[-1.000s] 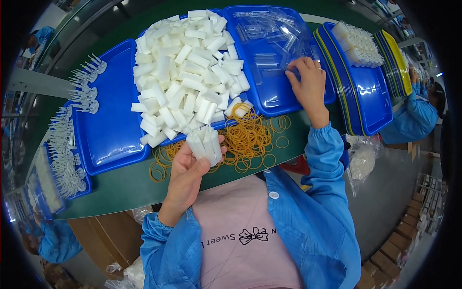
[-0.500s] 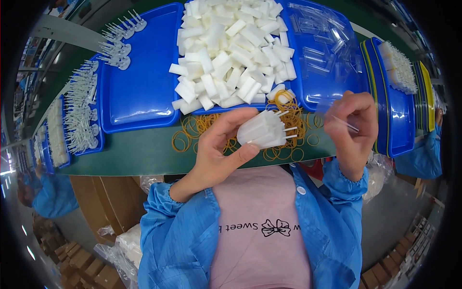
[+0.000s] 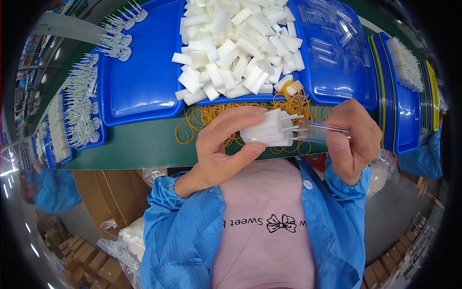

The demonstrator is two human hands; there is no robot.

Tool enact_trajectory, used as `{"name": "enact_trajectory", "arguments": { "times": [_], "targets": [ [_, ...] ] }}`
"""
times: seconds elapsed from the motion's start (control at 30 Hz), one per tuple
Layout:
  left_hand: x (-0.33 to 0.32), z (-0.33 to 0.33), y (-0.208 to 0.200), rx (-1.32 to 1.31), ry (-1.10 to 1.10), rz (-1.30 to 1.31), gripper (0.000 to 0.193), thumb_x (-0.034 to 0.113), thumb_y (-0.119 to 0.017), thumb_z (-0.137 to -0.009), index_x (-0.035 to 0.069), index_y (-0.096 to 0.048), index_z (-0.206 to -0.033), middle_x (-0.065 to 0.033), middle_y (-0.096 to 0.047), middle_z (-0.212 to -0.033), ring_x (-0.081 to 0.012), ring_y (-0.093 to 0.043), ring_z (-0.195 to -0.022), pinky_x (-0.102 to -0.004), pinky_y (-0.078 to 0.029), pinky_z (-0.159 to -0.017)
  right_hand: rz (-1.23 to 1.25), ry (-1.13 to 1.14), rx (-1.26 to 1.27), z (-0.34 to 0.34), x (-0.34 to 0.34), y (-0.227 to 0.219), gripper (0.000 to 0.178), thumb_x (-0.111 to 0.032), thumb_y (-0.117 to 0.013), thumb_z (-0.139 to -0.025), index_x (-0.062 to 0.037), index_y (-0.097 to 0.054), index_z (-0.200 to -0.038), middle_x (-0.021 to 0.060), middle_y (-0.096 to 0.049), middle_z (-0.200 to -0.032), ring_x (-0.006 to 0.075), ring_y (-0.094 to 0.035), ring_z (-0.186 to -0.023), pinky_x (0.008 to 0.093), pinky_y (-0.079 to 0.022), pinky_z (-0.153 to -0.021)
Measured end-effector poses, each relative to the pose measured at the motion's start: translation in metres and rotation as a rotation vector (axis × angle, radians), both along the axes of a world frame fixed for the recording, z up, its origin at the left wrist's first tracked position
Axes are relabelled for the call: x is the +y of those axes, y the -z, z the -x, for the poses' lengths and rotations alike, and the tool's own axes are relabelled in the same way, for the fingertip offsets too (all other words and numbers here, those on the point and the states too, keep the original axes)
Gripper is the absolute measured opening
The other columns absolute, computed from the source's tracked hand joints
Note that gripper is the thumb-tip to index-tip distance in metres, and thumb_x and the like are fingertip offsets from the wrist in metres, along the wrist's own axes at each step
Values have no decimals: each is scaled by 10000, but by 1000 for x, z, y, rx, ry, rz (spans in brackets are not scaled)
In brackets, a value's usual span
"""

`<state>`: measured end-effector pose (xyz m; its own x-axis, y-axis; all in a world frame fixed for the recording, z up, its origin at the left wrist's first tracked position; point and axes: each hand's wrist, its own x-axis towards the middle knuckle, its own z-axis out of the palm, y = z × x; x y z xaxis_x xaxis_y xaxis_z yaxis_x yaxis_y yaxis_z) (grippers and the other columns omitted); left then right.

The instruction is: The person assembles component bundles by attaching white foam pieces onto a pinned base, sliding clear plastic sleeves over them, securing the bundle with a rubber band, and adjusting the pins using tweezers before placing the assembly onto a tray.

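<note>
Over the green table [image 3: 139, 151], the left hand [image 3: 216, 151] is pinching a white bundle [image 3: 267, 131], its prongs [image 3: 295, 128] pointing right; the right hand [image 3: 357, 137] is pinching a clear sleeve [image 3: 315, 131] just beside them, both long axes running roughly sideways.

A green table [image 3: 130, 159] holds a big blue tray [image 3: 139, 79] on the left. On the right are stacked blue trays [image 3: 408, 130], with a yellow tray [image 3: 432, 91] just beside them. A big brown cardboard box [image 3: 120, 195] is below the table, near a crinkly clear bag [image 3: 113, 253]. Lots of little brown boxes [image 3: 84, 257] sit lower left. People in blue [image 3: 57, 190] are at both far sides.
</note>
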<state>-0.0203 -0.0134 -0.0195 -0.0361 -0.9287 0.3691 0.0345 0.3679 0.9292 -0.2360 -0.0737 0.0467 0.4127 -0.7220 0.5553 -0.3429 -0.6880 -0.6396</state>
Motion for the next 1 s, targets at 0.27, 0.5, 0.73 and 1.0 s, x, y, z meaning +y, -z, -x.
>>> {"name": "enact_trajectory", "arguments": {
  "times": [0.27, 0.5, 0.73, 1.0],
  "targets": [
    [-2, -3, 0, -22, 30, 14, 367, 61, -718, -720, -1, -629, -1071, -179, -607, -1097, -269, -600, -998, -328, -472, -847, -129, -105, 106, -6, -1, -9, 224, -158, -755, -664, 0, -601, -699, 67, -518, -600, 154, -480, -497, 262, -343, -429],
    [-4, -3, -1, -121, 17, -17, 353, 42, -708, -721, 12, -641, -1066, -173, -612, -1097, -262, -612, -978, -313, -484, -820, -239, -78, 98, -6, -1, -2, 206, -145, -751, -663, -14, -596, -696, 68, -509, -599, 149, -473, -480, 256, -337, -416],
    [-4, -3, -3, -170, 7, 18, 342, 34, -703, -716, 16, -649, -1053, -176, -612, -1090, -263, -622, -942, -302, -498, -779, -240, -39, 127, -8, 0, 0, 195, -136, -738, -680, -19, -582, -686, 62, -498, -594, 143, -469, -472, 259, -330, -410],
    [-8, -3, -3, -386, -64, 217, 337, 37, -708, -714, 31, -650, -1047, -158, -617, -1074, -226, -629, -879, -277, -512, -676, -268, -58, 79, -14, 0, 10, 204, -154, -737, -696, -24, -581, -704, 48, -486, -586, 138, -454, -470, 261, -312, -415]
  ]
}}
